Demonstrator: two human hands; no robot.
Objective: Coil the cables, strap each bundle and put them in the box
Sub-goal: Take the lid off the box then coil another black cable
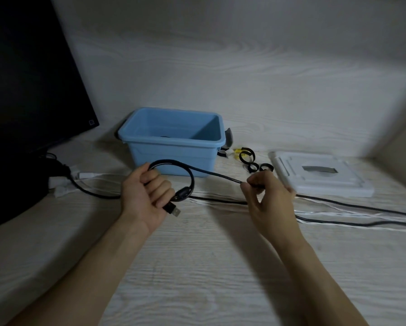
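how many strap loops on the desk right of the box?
4 black strap loops show clearly: two larger beside the blue box, two smaller nearer the right hand. More may hide behind the box.

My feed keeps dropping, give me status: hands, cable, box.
Left hand grips first loop of black cable, USB plug sticking out. Right hand pinches the run further along. Blue box open behind. Straps untouched.

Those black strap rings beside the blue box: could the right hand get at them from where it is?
Probably yes. The strap rings lie in the open on the table just beyond the right hand, nothing between. But that hand pinches the black cable, so it would likely have to let go first.
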